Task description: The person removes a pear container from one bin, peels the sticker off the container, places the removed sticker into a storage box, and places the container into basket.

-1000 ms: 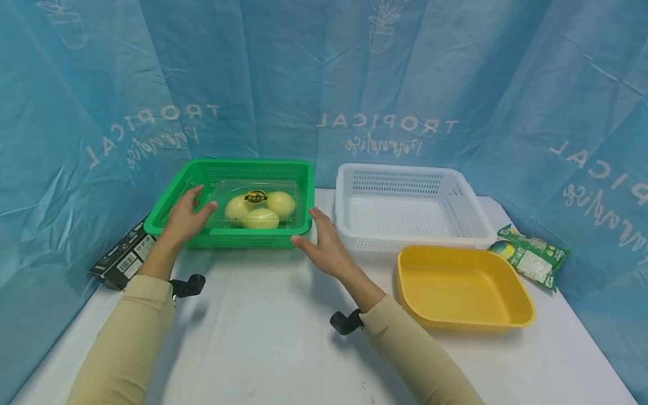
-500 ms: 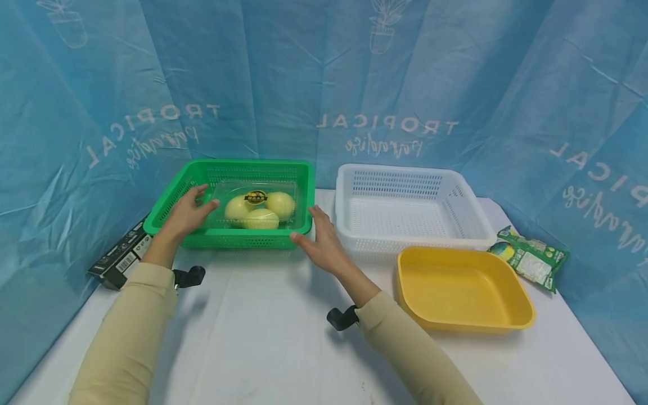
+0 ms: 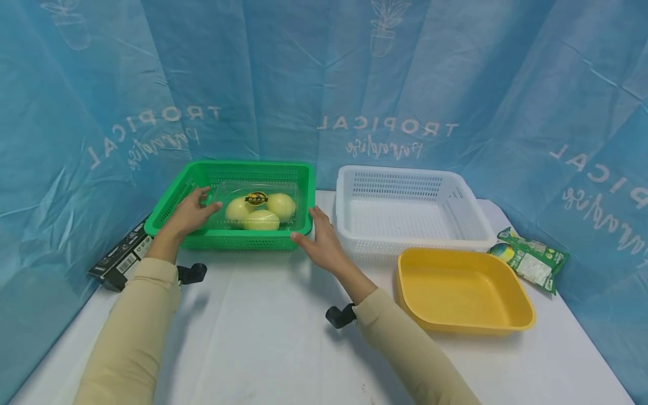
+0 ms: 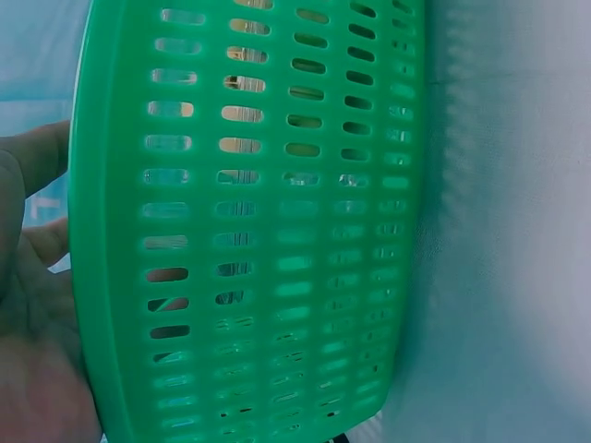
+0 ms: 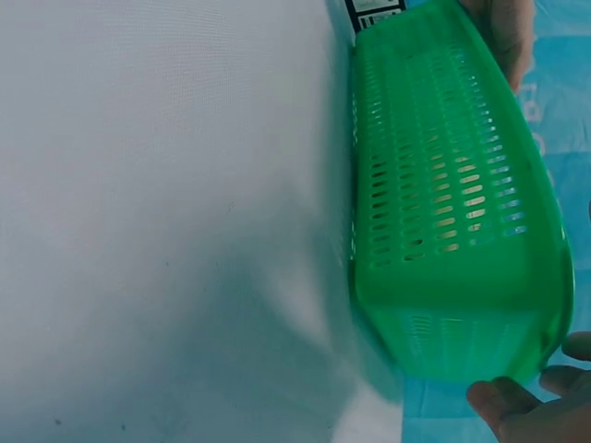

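Note:
A green plastic basket with slotted walls stands at the back left. In it lies a clear plastic box with a black and gold label, holding 3 pale yellow-green round fruits. My left hand reaches over the basket's left part, thumb pointing toward the box and fingers loosely spread. The left wrist view shows that hand partly hidden behind the basket wall. At the basket's front right corner, my right hand has its thumb and extended fingers against the rim. The right wrist view shows the thumb at this corner.
A white slotted basket sits to the right of the green one. In front of it is a yellow tub. A green packet lies at the right edge, a black box at the left. Blue curtains hang around the table.
My left hand has shifted slightly right over the basket. The right hand stays at the corner; basket, plastic box and fruits remain in place.

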The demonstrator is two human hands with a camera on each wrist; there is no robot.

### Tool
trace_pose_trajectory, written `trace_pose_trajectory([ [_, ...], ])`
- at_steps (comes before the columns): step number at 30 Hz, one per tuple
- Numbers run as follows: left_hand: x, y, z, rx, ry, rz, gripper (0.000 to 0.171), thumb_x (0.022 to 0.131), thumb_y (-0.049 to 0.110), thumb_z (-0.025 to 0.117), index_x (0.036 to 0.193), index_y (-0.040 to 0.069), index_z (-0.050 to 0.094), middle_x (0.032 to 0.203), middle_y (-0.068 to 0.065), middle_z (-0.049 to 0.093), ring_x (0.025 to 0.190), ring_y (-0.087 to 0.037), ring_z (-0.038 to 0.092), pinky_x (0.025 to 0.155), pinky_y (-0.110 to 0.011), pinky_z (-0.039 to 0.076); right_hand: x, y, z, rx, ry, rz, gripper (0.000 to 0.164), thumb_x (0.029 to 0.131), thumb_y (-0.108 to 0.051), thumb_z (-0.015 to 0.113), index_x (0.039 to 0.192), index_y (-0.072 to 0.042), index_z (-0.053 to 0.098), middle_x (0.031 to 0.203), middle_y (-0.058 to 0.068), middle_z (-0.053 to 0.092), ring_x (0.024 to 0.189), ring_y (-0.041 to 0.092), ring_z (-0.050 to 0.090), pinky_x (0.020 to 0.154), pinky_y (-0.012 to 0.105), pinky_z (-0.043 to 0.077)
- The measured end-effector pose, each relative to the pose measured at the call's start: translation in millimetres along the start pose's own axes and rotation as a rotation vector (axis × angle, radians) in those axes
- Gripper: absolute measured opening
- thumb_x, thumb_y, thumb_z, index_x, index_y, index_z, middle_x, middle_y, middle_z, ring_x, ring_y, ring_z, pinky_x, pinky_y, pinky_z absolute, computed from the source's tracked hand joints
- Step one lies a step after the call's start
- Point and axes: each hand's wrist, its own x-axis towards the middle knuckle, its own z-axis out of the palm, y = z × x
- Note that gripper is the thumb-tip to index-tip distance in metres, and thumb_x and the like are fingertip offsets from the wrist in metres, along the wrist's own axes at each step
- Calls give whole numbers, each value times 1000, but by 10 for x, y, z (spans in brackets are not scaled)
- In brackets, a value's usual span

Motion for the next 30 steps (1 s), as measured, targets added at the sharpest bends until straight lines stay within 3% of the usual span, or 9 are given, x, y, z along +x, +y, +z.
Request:
trace_pose_trajectory([
  [10,63,5,2,23,-56,-40,79,98,47,40,152,11,-5,155,-29,8,137,-51,20,105,-64,29,60,15,28,7,-1,21,77,92,-46,54,151,-11,19,160,9,10,147,29,16,115,53,25],
  [18,124,-28,-3,25,-85,-39,86,95,55,40,152,10,-5,154,-31,4,137,-53,16,105,-65,29,107,9,40,1,-1,34,76,92,-44,55,151,-11,21,160,8,9,146,30,17,114,52,26],
  [30,187,-17,5,8,-133,-68,83,98,39,45,151,9,-10,154,-32,-2,139,-53,7,107,-66,24,125,18,40,-20,-12,43,78,92,-48,54,151,-10,20,160,7,7,146,29,18,115,50,27],
])
